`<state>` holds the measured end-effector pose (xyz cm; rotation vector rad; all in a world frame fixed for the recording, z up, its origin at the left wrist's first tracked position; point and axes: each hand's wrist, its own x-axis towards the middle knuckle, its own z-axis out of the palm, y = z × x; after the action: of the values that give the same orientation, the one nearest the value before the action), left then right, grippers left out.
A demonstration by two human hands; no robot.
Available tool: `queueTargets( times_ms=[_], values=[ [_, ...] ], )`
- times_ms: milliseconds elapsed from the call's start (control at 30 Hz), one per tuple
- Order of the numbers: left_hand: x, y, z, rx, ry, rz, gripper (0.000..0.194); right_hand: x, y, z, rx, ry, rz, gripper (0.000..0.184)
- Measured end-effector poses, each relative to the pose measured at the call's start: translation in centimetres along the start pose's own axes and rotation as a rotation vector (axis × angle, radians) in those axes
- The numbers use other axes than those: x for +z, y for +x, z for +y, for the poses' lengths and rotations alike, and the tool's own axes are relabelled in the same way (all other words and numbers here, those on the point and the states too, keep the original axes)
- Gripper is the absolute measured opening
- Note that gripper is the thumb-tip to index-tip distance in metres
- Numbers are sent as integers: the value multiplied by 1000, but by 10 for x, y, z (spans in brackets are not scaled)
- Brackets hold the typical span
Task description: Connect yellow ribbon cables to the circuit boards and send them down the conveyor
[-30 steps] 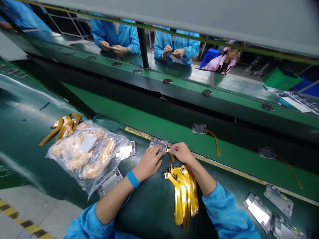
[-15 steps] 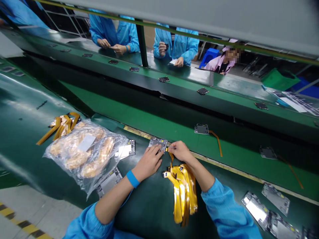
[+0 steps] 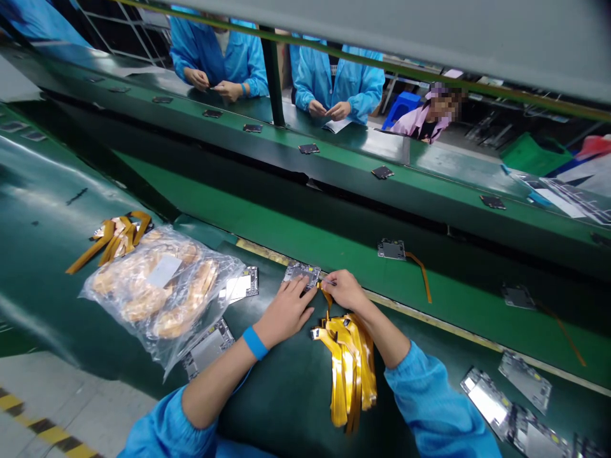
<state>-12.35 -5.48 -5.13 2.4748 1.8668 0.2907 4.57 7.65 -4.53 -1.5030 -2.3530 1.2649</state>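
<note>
My left hand [image 3: 286,312] lies with its fingers stretched out over a circuit board [image 3: 296,272] at the bench's back edge. At that board's right end, my right hand [image 3: 344,291] pinches an orange flex cable [image 3: 327,304] near its connector. A small grey sliver shows at the right fingertips; what it is, I cannot tell. Below the right hand lies a pile of flex cables [image 3: 351,366]. Left of my left hand are a clear plastic bag [image 3: 162,280] of more cables, a board with a white patch [image 3: 243,284] and another board [image 3: 210,348], partly covered by the bag.
Beyond the bench edge, a green belt [image 3: 286,229] carries a board with a cable attached [image 3: 392,249] and another [image 3: 518,296]. Several boards [image 3: 525,380] lie at lower right. Loose cables [image 3: 119,238] sit behind the bag. Co-workers sit across a second belt [image 3: 344,160] carrying dark boards.
Boards on the near belt have shifted right; those on the far belt have shifted left. One co-worker's hands have come together. My own hands are almost unmoved.
</note>
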Motion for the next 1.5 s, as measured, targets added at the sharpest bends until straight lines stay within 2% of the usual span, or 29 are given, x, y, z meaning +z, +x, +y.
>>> queueTargets(
  times_ms=[400, 500, 633, 700, 933, 1100, 1300, 1400, 1500],
  values=[
    [0, 3, 7, -26, 69, -38, 51, -5, -10, -21, 57, -138, 16, 15],
    [0, 3, 9, -45, 72, -41, 51, -6, -17, -22, 34, -198, 34, 15],
    [0, 3, 10, -60, 25, -19, 51, -10, -22, -22, -66, -289, 79, 37],
    [0, 3, 11, -63, 20, -19, 51, -10, -21, -23, -117, -325, 84, 41],
    [-5, 4, 13, -64, 77, -63, 52, -5, -15, -28, -161, -344, 48, 17],
    [-7, 1, 11, -29, 63, -65, 47, -9, -15, -27, -170, -402, 15, 15],
    [-15, 2, 1, 9, 25, -71, 29, -9, -17, -29, -208, -469, 0, 19],
    [-24, 7, -8, 28, -15, -80, 28, -8, -22, -24, -233, -422, 28, 18],
    [-34, 15, -20, 57, -14, -105, 31, -11, -30, -12, -273, -250, 139, 18]
  ],
)
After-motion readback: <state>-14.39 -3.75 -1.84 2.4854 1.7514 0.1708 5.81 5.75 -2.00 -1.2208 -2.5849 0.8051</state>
